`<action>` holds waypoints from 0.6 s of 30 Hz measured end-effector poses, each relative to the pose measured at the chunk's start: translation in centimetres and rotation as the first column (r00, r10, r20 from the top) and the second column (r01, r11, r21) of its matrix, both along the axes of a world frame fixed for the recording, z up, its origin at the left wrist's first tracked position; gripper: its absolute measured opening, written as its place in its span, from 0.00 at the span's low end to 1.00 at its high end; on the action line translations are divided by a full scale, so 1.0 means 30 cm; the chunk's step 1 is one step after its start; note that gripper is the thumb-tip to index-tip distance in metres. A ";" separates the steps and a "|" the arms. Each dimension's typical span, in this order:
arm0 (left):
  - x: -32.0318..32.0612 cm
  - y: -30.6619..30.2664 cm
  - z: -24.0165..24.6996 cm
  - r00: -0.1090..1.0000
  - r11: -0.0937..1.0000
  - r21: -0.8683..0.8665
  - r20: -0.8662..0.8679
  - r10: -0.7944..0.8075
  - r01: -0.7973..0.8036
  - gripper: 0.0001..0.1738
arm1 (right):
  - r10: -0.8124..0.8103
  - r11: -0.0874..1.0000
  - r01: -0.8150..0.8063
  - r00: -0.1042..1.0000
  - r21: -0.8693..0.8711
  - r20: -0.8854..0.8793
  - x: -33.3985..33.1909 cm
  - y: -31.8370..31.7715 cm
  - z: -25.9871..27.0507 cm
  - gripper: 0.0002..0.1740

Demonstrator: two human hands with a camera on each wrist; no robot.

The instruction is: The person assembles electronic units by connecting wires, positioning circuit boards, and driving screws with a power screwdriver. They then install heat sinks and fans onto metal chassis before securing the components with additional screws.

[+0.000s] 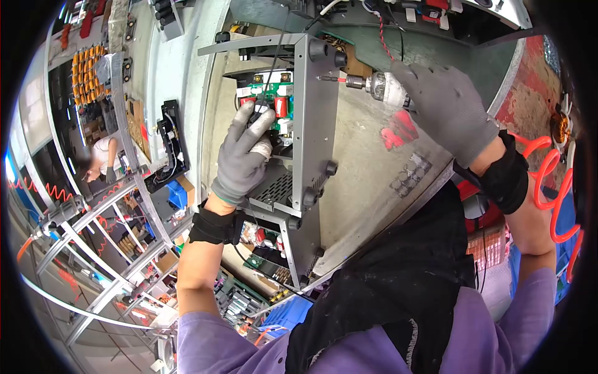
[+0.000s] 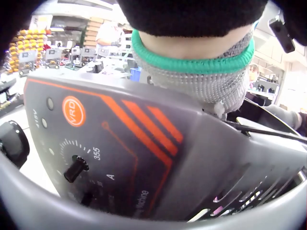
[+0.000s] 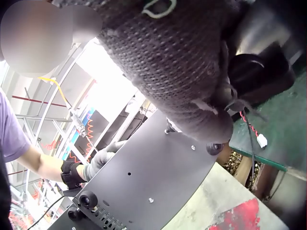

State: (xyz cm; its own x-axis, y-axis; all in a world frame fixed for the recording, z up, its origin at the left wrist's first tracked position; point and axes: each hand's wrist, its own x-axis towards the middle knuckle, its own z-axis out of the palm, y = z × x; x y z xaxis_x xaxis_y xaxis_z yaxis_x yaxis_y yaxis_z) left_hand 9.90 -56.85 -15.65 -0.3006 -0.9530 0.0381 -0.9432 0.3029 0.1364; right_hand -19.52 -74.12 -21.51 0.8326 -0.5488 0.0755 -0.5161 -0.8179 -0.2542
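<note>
In the head view a grey metal case [image 1: 316, 124] lies with its footed panel facing right and circuit boards [image 1: 274, 100] showing inside. The gloved left hand [image 1: 243, 156] reaches over its left part, fingers curled at a dark cable and white connector by the boards. On the right, the gloved right hand [image 1: 445, 106] grips a power screwdriver [image 1: 380, 87], its bit pointing at the panel near a rubber foot. In the left wrist view, the case's front panel [image 2: 120, 148] shows a dial [image 2: 76, 168]. The right wrist view shows the panel [image 3: 153, 177] with screws and feet; the tool is mostly hidden.
A second open case [image 1: 299, 249] stands just below the first. A coiled red air hose [image 1: 554, 187] hangs at the right. Metal framing [image 1: 106, 243] and another person [image 1: 103, 159] are at the left. Red and white wires lie near the top.
</note>
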 end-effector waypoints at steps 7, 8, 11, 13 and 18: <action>0.012 -0.005 -0.011 0.999 0.999 -0.013 0.005 -0.038 0.038 0.06 | 0.003 0.999 -0.003 1.000 -0.051 -0.007 0.004 -0.001 -0.006 0.22; 0.012 -0.009 -0.010 0.998 0.998 -0.019 0.002 -0.057 0.057 0.07 | -0.011 0.999 0.011 1.000 -0.046 -0.005 0.008 -0.001 -0.007 0.23; 0.003 -0.011 0.001 0.999 0.999 0.007 -0.022 -0.035 0.035 0.07 | -0.029 0.994 0.049 0.978 0.093 -0.204 0.021 -0.008 0.009 0.32; 0.002 -0.009 -0.001 0.999 0.999 0.000 -0.033 -0.032 0.032 0.07 | -0.027 0.996 0.042 0.982 0.074 -0.186 0.024 -0.011 0.014 0.32; 0.011 0.007 -0.017 0.999 1.000 -0.017 -0.049 -0.018 0.017 0.06 | 0.027 0.999 -0.025 0.997 0.027 -0.078 0.027 -0.019 0.013 0.25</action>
State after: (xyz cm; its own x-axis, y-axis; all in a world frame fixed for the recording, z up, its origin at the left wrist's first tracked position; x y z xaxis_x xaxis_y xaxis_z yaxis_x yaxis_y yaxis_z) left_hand 10.23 -56.64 -16.16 -0.3149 -0.9466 0.0692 -0.9300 0.3223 0.1769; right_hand -18.72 -74.69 -21.13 0.8494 -0.5277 -0.0041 -0.5138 -0.8251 -0.2351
